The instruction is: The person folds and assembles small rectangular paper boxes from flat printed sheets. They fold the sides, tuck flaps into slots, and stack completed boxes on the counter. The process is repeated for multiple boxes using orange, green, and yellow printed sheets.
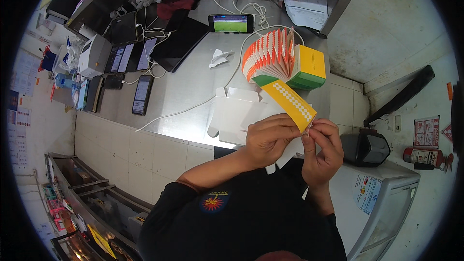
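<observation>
My left hand [271,140] is closed on the near end of a yellow and green cardboard carton [288,102] with a pattern of white dots. The fingers of my right hand [323,150] pinch that same end from the other side, and the folds between my fingertips are partly hidden. Beyond the carton, a fanned stack of orange-and-white folded cartons [270,55] stands on the steel table [181,94]. Against its right side is a yellow and green box [309,65]. An unfolded white cardboard box [237,113] lies left of my hands, near the table's front edge.
A phone [231,23] playing video stands at the back, beside a crumpled white paper [221,58]. Another phone [142,94], tablets and a white printer [94,55] occupy the left. White cables [179,114] cross the table. A black bin [366,148] stands at right.
</observation>
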`<state>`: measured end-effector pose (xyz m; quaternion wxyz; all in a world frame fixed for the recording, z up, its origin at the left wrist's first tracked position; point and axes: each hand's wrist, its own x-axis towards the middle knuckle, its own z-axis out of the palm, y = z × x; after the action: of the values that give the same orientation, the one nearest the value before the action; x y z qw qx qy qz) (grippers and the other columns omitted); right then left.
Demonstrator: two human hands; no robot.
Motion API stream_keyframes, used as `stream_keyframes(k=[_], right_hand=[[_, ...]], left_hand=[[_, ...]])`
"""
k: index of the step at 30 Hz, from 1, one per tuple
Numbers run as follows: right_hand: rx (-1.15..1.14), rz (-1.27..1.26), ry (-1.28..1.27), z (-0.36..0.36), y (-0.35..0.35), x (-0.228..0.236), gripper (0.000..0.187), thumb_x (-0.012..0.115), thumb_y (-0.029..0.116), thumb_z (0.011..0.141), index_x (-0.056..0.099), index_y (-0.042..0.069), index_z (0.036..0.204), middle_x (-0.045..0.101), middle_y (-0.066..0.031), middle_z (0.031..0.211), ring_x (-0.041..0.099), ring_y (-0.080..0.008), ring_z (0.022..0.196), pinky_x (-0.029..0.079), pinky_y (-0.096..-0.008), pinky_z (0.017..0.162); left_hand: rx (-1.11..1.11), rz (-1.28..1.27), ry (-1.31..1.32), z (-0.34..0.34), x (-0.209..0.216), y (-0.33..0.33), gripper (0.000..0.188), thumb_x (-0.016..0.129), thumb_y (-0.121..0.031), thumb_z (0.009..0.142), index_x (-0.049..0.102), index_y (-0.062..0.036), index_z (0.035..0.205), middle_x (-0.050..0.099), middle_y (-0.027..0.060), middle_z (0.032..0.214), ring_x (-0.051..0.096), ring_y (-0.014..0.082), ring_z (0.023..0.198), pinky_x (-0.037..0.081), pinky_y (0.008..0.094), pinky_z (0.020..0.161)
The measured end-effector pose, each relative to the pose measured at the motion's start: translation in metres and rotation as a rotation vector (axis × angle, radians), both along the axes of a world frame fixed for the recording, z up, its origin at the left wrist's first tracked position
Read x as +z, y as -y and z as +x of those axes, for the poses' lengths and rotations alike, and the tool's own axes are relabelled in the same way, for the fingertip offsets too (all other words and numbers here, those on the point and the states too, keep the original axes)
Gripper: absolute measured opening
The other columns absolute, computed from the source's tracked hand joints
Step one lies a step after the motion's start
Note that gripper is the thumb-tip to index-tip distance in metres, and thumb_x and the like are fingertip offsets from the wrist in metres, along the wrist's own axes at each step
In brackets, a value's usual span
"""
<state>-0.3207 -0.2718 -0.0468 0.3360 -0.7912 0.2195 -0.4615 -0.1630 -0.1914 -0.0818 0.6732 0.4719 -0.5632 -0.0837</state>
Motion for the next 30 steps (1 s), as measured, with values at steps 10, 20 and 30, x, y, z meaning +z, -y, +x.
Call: stream_keyframes(k=[10,20,30], right_hand=[[-0.117,-0.093,0.062,0.000,0.002,0.000,0.013,0.085,-0.005,0.091,0.079,-0.002,0.102,0.075,-0.0134,0.105,0.072,-0.0331,0.105,0.059,-0.0412,0.091],[-0.057,-0.068,0.064,0.002,0.004,0.005,0.017,0.086,-0.006,0.088,0.080,0.000,0.103,0.074,-0.0105,0.102,0.070,-0.0303,0.098,0.057,-0.0392,0.086],[-0.075,0.083,0.076,0.007,0.000,0.007,0.018,0.087,-0.001,0.090,0.081,0.001,0.106,0.074,-0.0090,0.101,0.068,-0.0266,0.091,0.055,-0.0367,0.077]], left_hand=[[-0.126,-0.024,-0.055,-0.024,-0.006,-0.005,0.057,0.081,-0.006,0.100,0.060,0.0047,0.152,0.067,0.0293,0.151,0.064,0.0470,0.144,0.050,0.0506,0.121],[-0.253,-0.046,-0.206,-0.033,-0.023,-0.011,0.072,0.083,-0.008,0.100,0.049,0.0029,0.162,0.056,0.0331,0.162,0.053,0.0469,0.155,0.040,0.0514,0.128],[-0.285,0.008,-0.241,-0.023,-0.017,-0.019,0.070,0.072,-0.005,0.103,0.042,0.0092,0.165,0.050,0.0331,0.167,0.045,0.0435,0.161,0.031,0.0502,0.133]])
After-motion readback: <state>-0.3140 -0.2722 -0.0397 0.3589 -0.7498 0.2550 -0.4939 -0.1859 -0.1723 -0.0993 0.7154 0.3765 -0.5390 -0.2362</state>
